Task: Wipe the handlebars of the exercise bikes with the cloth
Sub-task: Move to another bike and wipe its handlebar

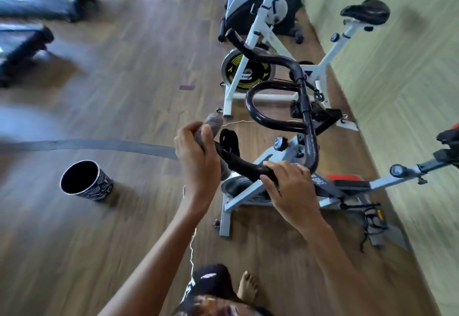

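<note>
Well, the grey cloth (213, 124) is bunched over one end of the black handlebars (313, 142), just left of the view's centre. From there the bars run toward four o'clock, then curve up and away toward one o'clock, above the grey bike (267, 157). A black strap (229, 142) hangs on the bar just beside the cloth. At twelve o'clock stands a white bike (319, 68) with a yellow-marked flywheel; a pale green wall (397, 92) runs close along the right. At eight o'clock a black cup (87, 181) sits on the wooden floor (124, 80) — blurred treadmills (44, 0) lie at ten o'clock. The left hand (196, 157) has its grip closed round the cloth and the bar end. The right hand (290, 186) closes its grip on the bare bar.
</note>
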Tool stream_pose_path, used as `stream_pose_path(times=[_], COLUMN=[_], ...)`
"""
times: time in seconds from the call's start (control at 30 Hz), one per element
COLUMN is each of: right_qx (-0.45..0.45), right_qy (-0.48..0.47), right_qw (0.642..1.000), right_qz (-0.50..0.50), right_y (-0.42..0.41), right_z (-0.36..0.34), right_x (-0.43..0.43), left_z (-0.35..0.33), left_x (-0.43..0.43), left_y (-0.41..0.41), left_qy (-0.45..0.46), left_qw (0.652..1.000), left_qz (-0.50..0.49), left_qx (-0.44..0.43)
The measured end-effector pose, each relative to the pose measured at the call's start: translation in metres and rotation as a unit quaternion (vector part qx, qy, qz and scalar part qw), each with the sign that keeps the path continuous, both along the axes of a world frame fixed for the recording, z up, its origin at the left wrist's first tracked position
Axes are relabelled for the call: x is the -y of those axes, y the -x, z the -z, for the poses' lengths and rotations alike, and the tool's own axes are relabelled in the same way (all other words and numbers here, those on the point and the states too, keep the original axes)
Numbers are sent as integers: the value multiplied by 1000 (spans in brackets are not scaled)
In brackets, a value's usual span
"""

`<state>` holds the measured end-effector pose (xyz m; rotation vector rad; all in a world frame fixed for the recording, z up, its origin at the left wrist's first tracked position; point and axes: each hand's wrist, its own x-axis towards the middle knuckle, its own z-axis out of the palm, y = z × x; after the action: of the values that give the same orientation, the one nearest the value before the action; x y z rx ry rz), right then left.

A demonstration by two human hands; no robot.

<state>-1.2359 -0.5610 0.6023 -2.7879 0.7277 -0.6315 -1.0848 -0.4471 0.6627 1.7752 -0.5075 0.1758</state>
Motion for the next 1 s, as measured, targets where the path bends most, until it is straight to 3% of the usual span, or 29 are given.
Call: stream_pose_path(times=[0.17, 0.23, 0.3, 0.37, 0.47, 0.53, 0.63, 0.7, 1.0], right_qx=[-46, -38, -18, -6, 10, 20, 34, 42, 65], right_qy=[24, 22, 12, 3, -4, -2, 4, 3, 4], right_qw=[998, 998, 998, 998, 998, 998, 998, 998, 996], right_qz=[36, 43, 51, 56, 60, 57, 50, 55, 56], right_y=[11, 11, 10, 11, 10, 10, 10, 10, 9], right_z=[-3, 0, 2, 6, 10, 13, 15, 15, 20], right_x=[28, 30, 27, 23, 20, 18, 17, 17, 17], left_z=[15, 11, 0, -4, 11, 12, 0, -5, 12], left_x=[-2, -4, 2, 7, -3, -13, -8, -1, -13], left_y=[1, -9, -6, 4, 0, -14, -13, -2, 8], left_qy=[-103, -107, -88, -123, -226, -216, -101, -38, 48], left_qw=[966, 965, 980, 977, 901, 891, 967, 992, 998], left_qz=[4, 14, 15, -19, -24, 42, 70, 51, 27], left_qx=[237, 240, 178, 175, 370, 397, 225, 108, -29])
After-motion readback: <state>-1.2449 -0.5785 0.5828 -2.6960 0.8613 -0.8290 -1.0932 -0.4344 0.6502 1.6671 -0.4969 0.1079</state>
